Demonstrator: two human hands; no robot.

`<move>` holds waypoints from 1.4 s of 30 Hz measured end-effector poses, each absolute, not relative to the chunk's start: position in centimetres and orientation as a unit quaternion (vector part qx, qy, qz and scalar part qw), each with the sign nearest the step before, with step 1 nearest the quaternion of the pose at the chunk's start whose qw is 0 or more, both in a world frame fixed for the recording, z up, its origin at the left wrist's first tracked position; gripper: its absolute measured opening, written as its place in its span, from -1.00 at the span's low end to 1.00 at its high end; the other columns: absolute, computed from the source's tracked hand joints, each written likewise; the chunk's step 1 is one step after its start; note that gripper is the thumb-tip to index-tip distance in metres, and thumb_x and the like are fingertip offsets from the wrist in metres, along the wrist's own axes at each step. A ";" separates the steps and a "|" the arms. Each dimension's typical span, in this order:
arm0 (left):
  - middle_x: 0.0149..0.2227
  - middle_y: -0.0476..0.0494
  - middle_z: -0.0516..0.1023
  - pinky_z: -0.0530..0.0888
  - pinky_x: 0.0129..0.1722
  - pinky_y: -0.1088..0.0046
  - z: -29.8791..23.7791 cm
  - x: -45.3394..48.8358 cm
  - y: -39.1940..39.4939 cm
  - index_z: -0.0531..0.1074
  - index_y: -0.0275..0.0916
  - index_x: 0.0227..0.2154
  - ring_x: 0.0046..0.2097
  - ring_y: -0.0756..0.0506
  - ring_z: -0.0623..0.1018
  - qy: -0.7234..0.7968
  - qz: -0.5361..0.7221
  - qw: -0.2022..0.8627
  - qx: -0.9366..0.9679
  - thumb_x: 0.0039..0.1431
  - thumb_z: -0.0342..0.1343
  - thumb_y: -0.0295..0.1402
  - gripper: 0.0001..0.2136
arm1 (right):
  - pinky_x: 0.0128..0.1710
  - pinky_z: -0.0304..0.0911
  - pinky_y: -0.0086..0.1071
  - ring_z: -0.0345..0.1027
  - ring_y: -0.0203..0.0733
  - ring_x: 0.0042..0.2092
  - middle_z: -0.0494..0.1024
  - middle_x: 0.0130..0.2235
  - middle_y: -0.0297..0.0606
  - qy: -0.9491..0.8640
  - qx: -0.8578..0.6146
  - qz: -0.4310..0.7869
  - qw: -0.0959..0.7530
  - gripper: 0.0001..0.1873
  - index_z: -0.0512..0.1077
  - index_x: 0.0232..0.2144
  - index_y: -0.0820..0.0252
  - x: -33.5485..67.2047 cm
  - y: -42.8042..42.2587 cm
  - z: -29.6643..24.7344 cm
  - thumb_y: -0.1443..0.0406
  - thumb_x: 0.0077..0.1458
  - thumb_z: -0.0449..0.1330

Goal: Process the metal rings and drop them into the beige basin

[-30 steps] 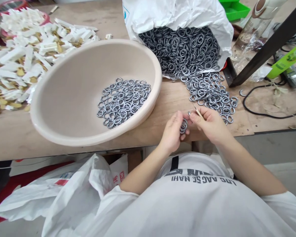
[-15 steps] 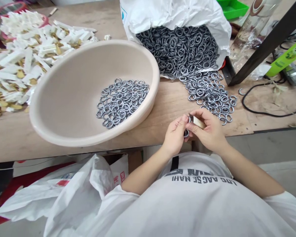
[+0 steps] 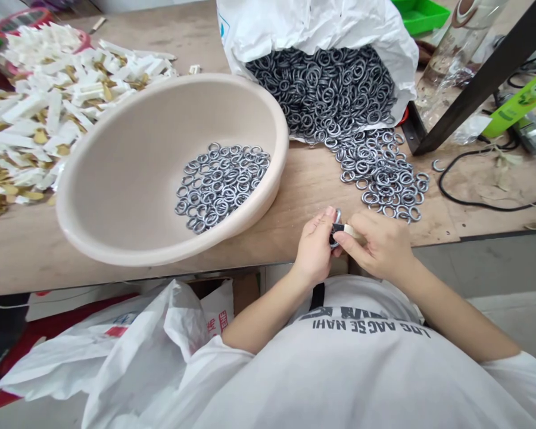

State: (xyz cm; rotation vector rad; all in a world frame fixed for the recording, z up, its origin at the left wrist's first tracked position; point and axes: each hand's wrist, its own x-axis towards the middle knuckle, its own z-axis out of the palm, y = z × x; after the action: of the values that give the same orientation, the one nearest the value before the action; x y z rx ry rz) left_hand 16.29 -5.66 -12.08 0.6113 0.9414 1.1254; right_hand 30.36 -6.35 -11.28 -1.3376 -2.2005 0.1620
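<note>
Left hand (image 3: 315,249) pinched shut on a metal ring (image 3: 338,217) stood on edge, right hand (image 3: 383,247) closed on a pale piece (image 3: 352,230) pressed against it, both at the bench (image 3: 304,179) near edge; loose rings (image 3: 384,173) just beyond the right hand, basin (image 3: 134,149) ahead-left.

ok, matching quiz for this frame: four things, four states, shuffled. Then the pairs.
Things:
1 basin
2 bag
3 left hand
4 right hand

States:
a lies open, spilling rings onto the table
b pinches a ring
c holds a small ring heap
d grips a beige piece

Pairs: 1-c, 2-a, 3-b, 4-d
</note>
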 end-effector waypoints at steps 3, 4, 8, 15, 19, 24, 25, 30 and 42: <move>-0.61 0.12 0.19 0.13 -0.73 0.61 -12.2 16.3 -5.7 0.26 -0.24 -0.52 -0.64 0.13 0.17 0.430 0.506 0.697 0.271 0.10 0.26 0.03 -0.56 | -0.41 -0.06 -0.34 0.24 -0.28 -0.41 0.43 -0.46 -0.31 -0.823 -0.491 0.072 0.276 -0.57 0.40 -0.46 0.17 30.4 -6.1 -11.2 0.01 0.33 0.08; -0.61 0.12 0.19 0.13 -0.73 0.61 -12.3 16.2 -5.7 0.27 -0.24 -0.52 -0.64 0.13 0.17 0.431 0.506 0.697 0.269 0.10 0.26 0.02 -0.56 | -0.42 -0.07 -0.34 0.23 -0.28 -0.42 0.42 -0.46 -0.31 -0.824 -0.490 0.074 0.276 -0.56 0.39 -0.47 0.17 30.4 -6.1 -11.2 0.01 0.32 0.08; -0.63 0.13 0.17 0.12 -0.73 0.60 -12.5 16.1 -5.5 0.26 -0.24 -0.53 -0.65 0.12 0.15 0.425 0.507 0.700 0.267 0.11 0.26 0.01 -0.56 | -0.43 -0.08 -0.34 0.20 -0.31 -0.45 0.40 -0.49 -0.34 -0.819 -0.486 0.101 0.288 -0.55 0.35 -0.52 0.17 30.0 -6.4 -11.1 0.02 0.31 0.10; -0.63 0.05 0.31 0.14 -0.68 0.61 -12.9 15.4 -6.7 0.27 -0.24 -0.52 -0.62 0.10 0.22 0.383 0.471 0.726 0.323 0.22 0.16 0.00 -0.58 | -0.43 -0.03 -0.36 0.22 -0.26 -0.47 0.37 -0.55 -0.37 -0.707 -0.588 0.213 0.330 -0.48 0.36 -0.51 0.13 31.8 -4.0 -11.9 -0.03 0.37 -0.02; -0.62 0.02 0.37 0.21 -0.65 0.60 -13.1 14.7 -6.9 0.29 -0.25 -0.52 -0.62 0.09 0.30 0.374 0.477 0.726 0.325 0.26 0.14 -0.05 -0.60 | -0.41 -0.03 -0.34 0.33 -0.15 -0.39 0.53 -0.40 -0.25 -0.712 -0.659 0.091 0.225 -0.53 0.49 -0.33 0.12 32.3 0.0 -11.9 -0.09 0.31 0.03; -0.47 -0.03 0.53 0.26 -0.65 0.61 -12.8 13.1 -5.1 0.48 -0.27 -0.18 -0.58 0.07 0.44 0.393 0.495 0.716 0.296 0.22 0.20 -0.12 -0.70 | -0.39 -0.01 -0.30 0.44 -0.02 -0.27 0.56 -0.08 -0.01 -0.765 -0.639 -0.023 0.075 -0.69 0.53 -0.11 0.21 30.3 4.0 -11.9 0.12 0.27 0.16; -0.45 -0.03 0.54 0.27 -0.65 0.61 -12.7 12.7 -4.7 0.48 -0.26 -0.14 -0.57 0.06 0.46 0.399 0.503 0.711 0.286 0.20 0.22 -0.13 -0.69 | -0.39 -0.01 -0.30 0.44 -0.01 -0.27 0.56 -0.09 -0.01 -0.765 -0.639 -0.022 0.076 -0.72 0.53 -0.14 0.22 30.2 4.3 -11.8 0.15 0.27 0.16; -0.38 -0.06 0.52 0.20 -0.71 0.63 -12.6 11.9 -3.5 0.40 -0.24 -0.31 -0.52 0.05 0.48 0.418 0.523 0.692 0.270 0.15 0.22 0.04 -0.60 | -0.36 0.06 -0.31 0.36 -0.10 -0.29 0.54 -0.30 -0.19 -0.746 -0.604 0.159 0.231 -0.71 0.48 -0.38 0.18 31.3 2.6 -10.8 0.08 0.23 0.21; -0.56 0.06 0.34 0.23 -0.62 0.59 -13.5 15.2 -5.0 0.35 -0.24 -0.45 -0.60 0.11 0.30 0.394 0.504 0.657 0.399 0.26 0.11 0.05 -0.58 | -0.44 0.35 -0.37 0.39 -0.26 -0.40 0.50 -0.27 -0.33 -0.551 -0.462 0.523 0.458 -0.56 0.42 -0.16 0.07 28.9 -4.7 -11.1 0.00 0.02 0.41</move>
State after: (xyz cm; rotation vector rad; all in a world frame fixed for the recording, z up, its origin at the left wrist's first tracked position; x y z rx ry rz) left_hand 15.23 -5.01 -13.45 0.9036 0.8926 1.1418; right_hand 28.94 -4.72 -11.10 -1.1376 -1.3575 1.2898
